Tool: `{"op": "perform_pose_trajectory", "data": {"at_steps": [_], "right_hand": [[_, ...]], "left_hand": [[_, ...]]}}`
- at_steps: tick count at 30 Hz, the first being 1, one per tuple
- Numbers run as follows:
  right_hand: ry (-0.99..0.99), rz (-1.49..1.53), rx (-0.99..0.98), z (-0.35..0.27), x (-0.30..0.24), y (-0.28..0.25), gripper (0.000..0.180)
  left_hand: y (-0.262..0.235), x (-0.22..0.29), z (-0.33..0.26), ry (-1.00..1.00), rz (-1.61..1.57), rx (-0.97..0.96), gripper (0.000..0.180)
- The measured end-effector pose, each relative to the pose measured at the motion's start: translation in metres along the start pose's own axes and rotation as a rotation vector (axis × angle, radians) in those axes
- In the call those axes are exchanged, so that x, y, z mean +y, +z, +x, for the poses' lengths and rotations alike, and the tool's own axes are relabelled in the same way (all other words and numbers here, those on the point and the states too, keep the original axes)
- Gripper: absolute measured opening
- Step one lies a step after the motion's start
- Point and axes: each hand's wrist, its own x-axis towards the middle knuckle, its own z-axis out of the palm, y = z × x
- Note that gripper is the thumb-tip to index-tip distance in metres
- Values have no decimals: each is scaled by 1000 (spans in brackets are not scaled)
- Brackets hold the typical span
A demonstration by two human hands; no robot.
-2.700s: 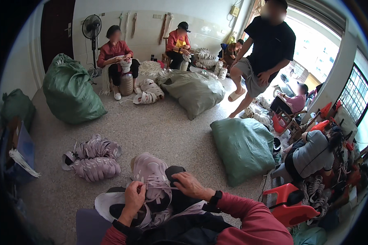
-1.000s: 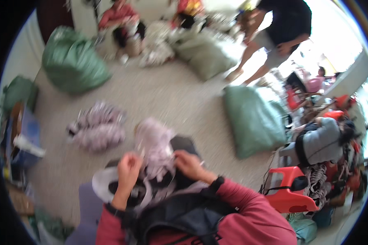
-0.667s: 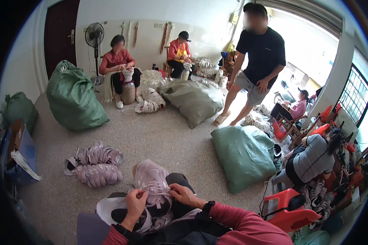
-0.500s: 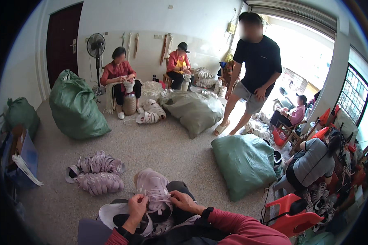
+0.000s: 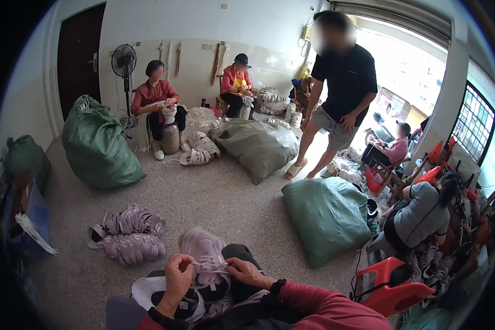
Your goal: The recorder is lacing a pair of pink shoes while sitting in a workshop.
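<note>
A pale pink sneaker (image 5: 201, 242) sits at my lap, toe pointing away from me. Across its tongue run pale shoelaces (image 5: 210, 263). My left hand (image 5: 178, 275) pinches a lace end between thumb and fingers at the shoe's left side. On the right side, my right hand (image 5: 247, 271) is closed on another part of the lace. Beneath and left of this shoe lies a shoe part with a white edge (image 5: 143, 290), partly hidden by my left arm.
Bundled pink shoe uppers (image 5: 132, 247) lie on the floor to the left. A green sack (image 5: 327, 223) stands front right, beside a red plastic stool (image 5: 388, 286). Another green sack (image 5: 99, 146) and a grey-green sack (image 5: 256, 148) are farther off. A standing person (image 5: 344, 82) and seated co-workers are around.
My left hand has risen slightly and shifted left, drawing the lace outward. My right hand stays nearly in place. The whole view has shifted a little; the standing person leans slightly differently.
</note>
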Motion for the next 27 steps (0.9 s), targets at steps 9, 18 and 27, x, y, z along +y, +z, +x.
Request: {"op": "perform_pose_trajectory", "data": {"at_steps": [9,18,27], "right_hand": [[40,-3,-4,0,-2,-3,30],[134,421,-194,3,-16,-31,28],[117,401,-224,-17,-16,-95,28]], "left_hand": [[-4,30,-1,-616,-525,-46,8],[-19,15,-11,-659,-455,-276,12],[17,-34,-9,-190,-181,184,7]]}}
